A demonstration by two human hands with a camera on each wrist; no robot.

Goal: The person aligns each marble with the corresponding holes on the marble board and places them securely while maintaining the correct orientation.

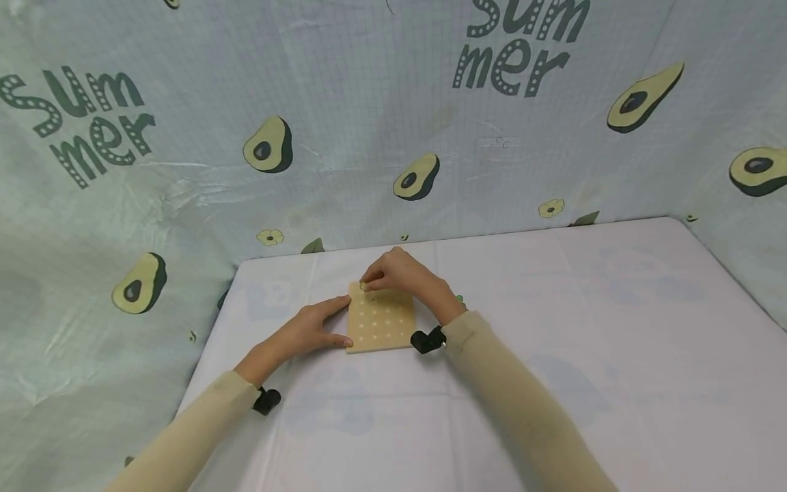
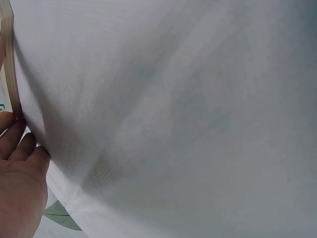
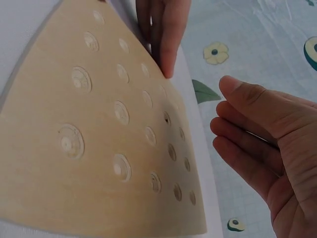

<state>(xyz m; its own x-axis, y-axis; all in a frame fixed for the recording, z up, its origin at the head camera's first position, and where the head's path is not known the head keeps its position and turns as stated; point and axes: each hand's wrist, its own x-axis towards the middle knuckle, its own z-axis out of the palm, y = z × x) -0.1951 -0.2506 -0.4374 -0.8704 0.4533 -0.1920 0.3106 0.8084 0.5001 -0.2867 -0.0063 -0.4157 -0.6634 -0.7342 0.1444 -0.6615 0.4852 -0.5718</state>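
A square, pale wooden board [image 1: 381,321] with rows of round hollows [image 3: 121,113] lies on the table. Along its left edge rests my left hand [image 1: 310,330], thumb at the near corner and fingers spread toward the far one. In the left wrist view, the fingers [image 2: 20,144] meet the board's side [image 2: 10,74]. My right hand [image 1: 402,273] is over the far left corner, thumb and fingertips together. At those fingertips, a small glassy yellow-green ball [image 1: 363,286] shows in the head view. The right wrist view shows the same hand [image 3: 267,134] with the ball hidden.
Something small and green [image 1: 460,299] pokes out behind the right wrist, mostly hidden. A white cloth covers the table [image 1: 584,342]. Behind and to the left hangs a sheet [image 1: 344,102] printed with avocados and lettering. Black cameras [image 1: 427,339] sit on both wrists.
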